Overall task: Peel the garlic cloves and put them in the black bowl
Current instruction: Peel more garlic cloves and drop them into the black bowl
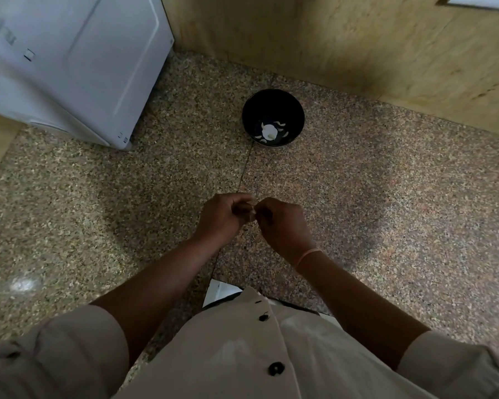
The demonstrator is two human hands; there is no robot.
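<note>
Left hand (222, 217) and right hand (280, 223) both pinch a small garlic clove (253, 216), mostly hidden, well short of the black bowl (254, 110). Risk: with only a fingertip grip, the clove may slip onto the counter (357, 197).

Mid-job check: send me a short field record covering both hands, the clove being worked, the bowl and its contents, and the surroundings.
left hand: fingers curled, pinching the garlic clove
right hand: pinching the same clove, fingertips meeting the left's
garlic clove: small pale piece between the fingertips, mostly hidden; presumably a clove
black bowl: upright on the counter, beyond the hands, apart from them
bowl contents: several pale peeled cloves and a round white piece
counter: speckled stone
left of bowl: white appliance
</note>
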